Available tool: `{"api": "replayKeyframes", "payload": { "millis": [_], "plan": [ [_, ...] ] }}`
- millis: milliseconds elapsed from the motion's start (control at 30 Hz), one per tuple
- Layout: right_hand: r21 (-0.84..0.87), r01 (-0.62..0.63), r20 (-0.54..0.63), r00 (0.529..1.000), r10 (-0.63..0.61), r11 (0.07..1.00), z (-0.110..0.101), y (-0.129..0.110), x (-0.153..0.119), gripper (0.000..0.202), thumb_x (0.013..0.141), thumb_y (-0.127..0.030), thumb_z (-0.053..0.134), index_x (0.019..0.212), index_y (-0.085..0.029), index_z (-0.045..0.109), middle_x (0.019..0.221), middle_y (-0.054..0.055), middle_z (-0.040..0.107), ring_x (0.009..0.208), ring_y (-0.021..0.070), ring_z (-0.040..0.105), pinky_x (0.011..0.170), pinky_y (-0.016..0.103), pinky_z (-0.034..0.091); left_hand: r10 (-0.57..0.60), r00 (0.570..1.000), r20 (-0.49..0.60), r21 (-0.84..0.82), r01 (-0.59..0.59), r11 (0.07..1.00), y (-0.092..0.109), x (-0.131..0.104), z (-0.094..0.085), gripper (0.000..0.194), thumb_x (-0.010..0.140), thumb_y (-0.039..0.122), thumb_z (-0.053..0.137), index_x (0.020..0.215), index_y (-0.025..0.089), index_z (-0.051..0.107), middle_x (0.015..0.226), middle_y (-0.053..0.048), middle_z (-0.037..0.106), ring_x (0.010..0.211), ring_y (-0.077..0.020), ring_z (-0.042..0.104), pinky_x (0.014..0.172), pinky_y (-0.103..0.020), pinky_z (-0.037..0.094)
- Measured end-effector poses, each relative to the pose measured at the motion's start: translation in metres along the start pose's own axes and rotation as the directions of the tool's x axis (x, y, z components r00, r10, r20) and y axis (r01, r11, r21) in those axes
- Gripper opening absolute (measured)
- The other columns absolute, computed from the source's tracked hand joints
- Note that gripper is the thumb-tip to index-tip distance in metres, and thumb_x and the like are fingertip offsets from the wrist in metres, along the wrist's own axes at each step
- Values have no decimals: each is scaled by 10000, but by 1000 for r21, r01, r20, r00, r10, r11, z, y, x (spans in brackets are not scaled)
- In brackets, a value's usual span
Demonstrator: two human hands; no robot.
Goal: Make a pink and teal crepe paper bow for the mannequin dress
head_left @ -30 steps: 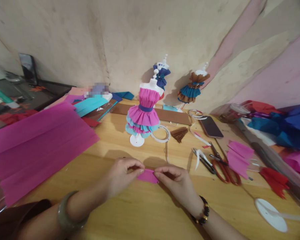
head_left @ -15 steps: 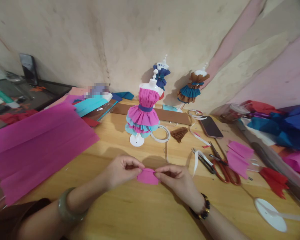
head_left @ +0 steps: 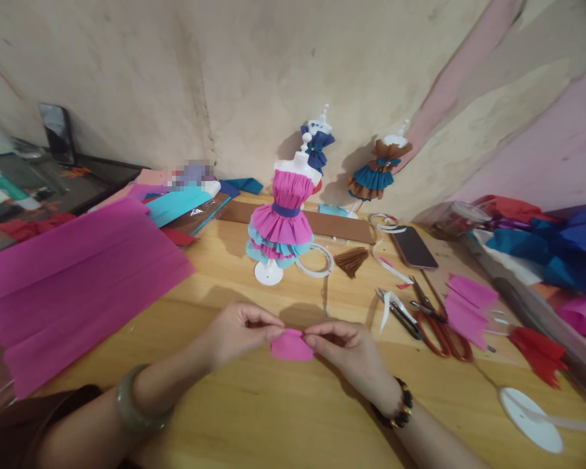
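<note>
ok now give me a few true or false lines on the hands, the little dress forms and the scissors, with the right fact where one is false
1. Both the left hand and the right hand pinch the small pink piece. True.
2. The front dress form wears a green belt. False: its belt is dark blue.
3. The orange-handled scissors lie on the table. True.
4. The beaded bracelet is on the left wrist. False: it is on the right wrist.

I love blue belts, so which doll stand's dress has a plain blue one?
The front dress form, in pink; the two behind have bows at the waist.
</note>
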State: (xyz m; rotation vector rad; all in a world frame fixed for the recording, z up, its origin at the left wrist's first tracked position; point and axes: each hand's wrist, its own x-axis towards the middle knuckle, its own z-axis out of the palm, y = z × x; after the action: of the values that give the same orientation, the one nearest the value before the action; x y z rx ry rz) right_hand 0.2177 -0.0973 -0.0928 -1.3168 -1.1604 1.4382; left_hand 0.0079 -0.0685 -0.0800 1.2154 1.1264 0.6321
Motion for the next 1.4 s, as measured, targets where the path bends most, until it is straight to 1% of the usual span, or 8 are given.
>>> {"api": "replayKeyframes", "payload": {
  "millis": [267, 433, 633, 833, 967, 1067, 1233, 1400],
  "plan": [
    [-13, 53, -12, 999, -53, 999, 1, 2, 0, 167, 602, -299, 833, 642, -181, 721, 582, -12, 695, 513, 81, 573, 508, 178, 457, 13, 999, -33, -6, -13, 1000, 0, 1, 4, 115, 654, 228, 722, 744, 162, 695, 711, -11, 723, 630, -127, 625, 629, -245, 495],
    [-49, 106, 30, 994, -105, 993, -1, 5, 0, 93, 660, -286, 792, 679, -200, 764, 698, 24, 755, 595, 108, 639, 572, 193, 504, 17, 999, -43, 59, -14, 998, 4, -1, 4, 82, 677, 233, 667, 691, 157, 697, 637, 6, 680, 576, -103, 572, 564, -211, 435],
    [-59, 135, 26, 991, -134, 989, 0, 9, 0, 86, 681, -271, 781, 759, -236, 790, 723, 13, 766, 596, 116, 657, 565, 198, 524, 78, 997, -13, 103, -76, 992, 1, -1, 4, 151, 691, 250, 642, 762, 175, 752, 838, -30, 742, 736, -147, 646, 661, -234, 478],
    [-169, 222, -13, 974, -227, 960, 2, 14, -2, 85, 694, -277, 778, 765, -231, 789, 752, 33, 770, 642, 149, 682, 596, 229, 552, -4, 999, -37, 73, 7, 997, -1, -1, 7, 174, 665, 262, 685, 788, 156, 748, 799, -43, 752, 731, -171, 665, 677, -260, 501],
    [-277, 315, 2, 945, -327, 908, 3, 13, -3, 82, 731, -258, 745, 790, -226, 791, 747, 45, 760, 669, 172, 686, 622, 262, 567, 25, 996, -90, 129, -13, 992, 0, -2, 9, 175, 678, 270, 680, 785, 152, 754, 834, -61, 754, 767, -190, 677, 698, -275, 510],
    [-323, 348, 14, 931, -364, 880, 3, 11, -3, 86, 745, -253, 728, 796, -221, 790, 736, 49, 753, 658, 176, 683, 619, 273, 572, 70, 993, -99, 164, -53, 985, 0, -3, 10, 164, 686, 262, 676, 781, 158, 760, 868, -63, 753, 793, -192, 683, 708, -268, 518],
    [-349, 357, 26, 928, -372, 866, 2, 12, -3, 103, 738, -261, 735, 815, -219, 789, 762, 57, 758, 670, 185, 690, 633, 292, 582, 127, 986, -104, 205, -104, 973, 1, -3, 9, 129, 703, 209, 658, 769, 174, 763, 855, -45, 750, 801, -178, 688, 724, -248, 525],
    [-324, 298, -14, 947, -320, 898, 3, 14, -3, 107, 728, -281, 742, 803, -217, 783, 792, 64, 769, 697, 202, 704, 662, 320, 590, 178, 981, -82, 233, -155, 960, -2, -2, 9, 128, 724, 212, 656, 783, 190, 767, 871, -40, 750, 823, -181, 687, 756, -258, 527]
  ]
}}
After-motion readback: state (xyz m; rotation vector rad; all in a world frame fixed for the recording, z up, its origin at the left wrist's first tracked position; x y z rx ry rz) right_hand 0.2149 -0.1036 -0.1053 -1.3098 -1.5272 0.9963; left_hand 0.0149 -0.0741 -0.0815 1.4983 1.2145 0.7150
